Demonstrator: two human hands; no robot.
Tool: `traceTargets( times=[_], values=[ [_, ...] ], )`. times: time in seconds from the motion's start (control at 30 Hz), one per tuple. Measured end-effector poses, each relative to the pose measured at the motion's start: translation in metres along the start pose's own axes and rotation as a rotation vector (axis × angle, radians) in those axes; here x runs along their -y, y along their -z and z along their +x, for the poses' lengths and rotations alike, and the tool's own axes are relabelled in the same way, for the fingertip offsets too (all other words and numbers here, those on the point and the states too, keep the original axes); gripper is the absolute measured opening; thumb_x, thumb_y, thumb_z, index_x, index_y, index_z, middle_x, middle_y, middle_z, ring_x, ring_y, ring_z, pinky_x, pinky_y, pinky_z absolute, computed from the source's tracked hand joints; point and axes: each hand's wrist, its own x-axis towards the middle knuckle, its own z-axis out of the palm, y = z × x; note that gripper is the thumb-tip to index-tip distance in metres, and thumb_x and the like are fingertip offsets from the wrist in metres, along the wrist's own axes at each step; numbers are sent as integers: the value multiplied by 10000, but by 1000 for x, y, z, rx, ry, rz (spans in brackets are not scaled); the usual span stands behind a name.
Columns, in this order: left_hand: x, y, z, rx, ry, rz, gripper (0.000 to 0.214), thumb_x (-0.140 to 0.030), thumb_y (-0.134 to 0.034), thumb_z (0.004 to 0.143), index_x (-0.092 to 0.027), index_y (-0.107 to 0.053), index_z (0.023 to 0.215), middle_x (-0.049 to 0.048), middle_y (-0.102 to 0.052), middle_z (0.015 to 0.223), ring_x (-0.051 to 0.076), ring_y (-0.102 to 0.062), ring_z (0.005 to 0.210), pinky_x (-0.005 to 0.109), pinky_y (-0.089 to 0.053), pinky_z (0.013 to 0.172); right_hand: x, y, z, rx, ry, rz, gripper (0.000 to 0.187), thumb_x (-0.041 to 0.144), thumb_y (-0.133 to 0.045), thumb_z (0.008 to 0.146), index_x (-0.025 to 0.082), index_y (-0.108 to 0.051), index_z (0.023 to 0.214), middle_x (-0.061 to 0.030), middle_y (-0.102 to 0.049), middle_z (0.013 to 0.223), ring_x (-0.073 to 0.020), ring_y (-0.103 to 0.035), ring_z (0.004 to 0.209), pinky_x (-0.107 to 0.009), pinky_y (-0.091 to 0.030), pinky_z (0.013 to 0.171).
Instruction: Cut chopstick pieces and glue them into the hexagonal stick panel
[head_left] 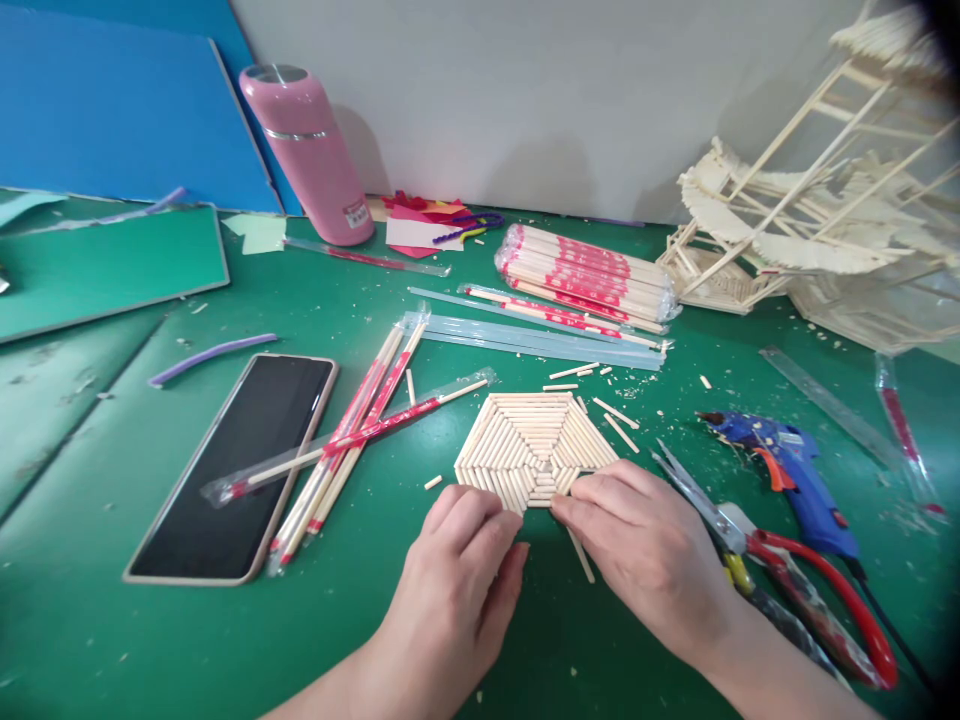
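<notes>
A hexagonal panel of short wooden sticks [525,430] lies flat on the green table, its sticks set in nested rows around the centre. My left hand [465,570] has curled fingers holding the panel's lower left edge, with the thumb lower down. At the lower right edge, my right hand [637,545] keeps its fingertips pressed together on the panel; whether a loose piece sits between them is hidden. A thin stick [581,556] pokes out beside the right fingers. Cut stick pieces [621,432] lie just beyond the panel.
Right of my hand are red-handled scissors [817,570] and a blue glue gun [799,470]. Wrapped chopsticks [360,430] overlap a phone [232,470] on the left. Behind stand a chopstick bundle [585,275], a pink bottle [315,160] and a stick model [810,200].
</notes>
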Motion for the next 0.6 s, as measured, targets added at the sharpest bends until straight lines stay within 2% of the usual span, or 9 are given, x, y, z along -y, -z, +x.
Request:
traceTargets(
  times=[0.2, 0.4, 0.5, 0.6],
  values=[
    [0, 0, 1, -1, 0, -2, 154, -80, -460, 826, -179, -544, 910, 45, -530, 841, 172, -453, 753, 341, -401, 715, 0, -1, 0, -15, -2, 13, 151, 48, -507, 814, 146, -621, 801, -63, -648, 839, -179, -514, 781, -323, -448, 705],
    [1, 0, 0, -3, -6, 5, 129, -78, -453, 827, -176, -528, 865, 47, -527, 826, 173, -451, 741, 338, -398, 699, 1, -6, -2, -36, -11, 28, 181, 67, -512, 824, 151, -641, 919, -49, -644, 804, -165, -523, 747, -314, -452, 673],
    [1, -1, 1, -13, -21, 22, 133, -74, -459, 822, -172, -526, 881, 50, -529, 828, 174, -454, 741, 341, -398, 705, 0, -7, -5, -54, -65, 62, 196, 103, -524, 833, 179, -627, 982, -34, -639, 837, -157, -539, 765, -305, -457, 692],
    [1, -2, 1, -18, -40, 42, 161, -67, -464, 816, -173, -528, 919, 51, -534, 833, 175, -461, 746, 343, -398, 714, -2, -4, -7, -83, -191, 116, 268, 186, -576, 819, 192, -569, 1087, -37, -620, 932, -149, -553, 824, -281, -467, 734]
  ],
)
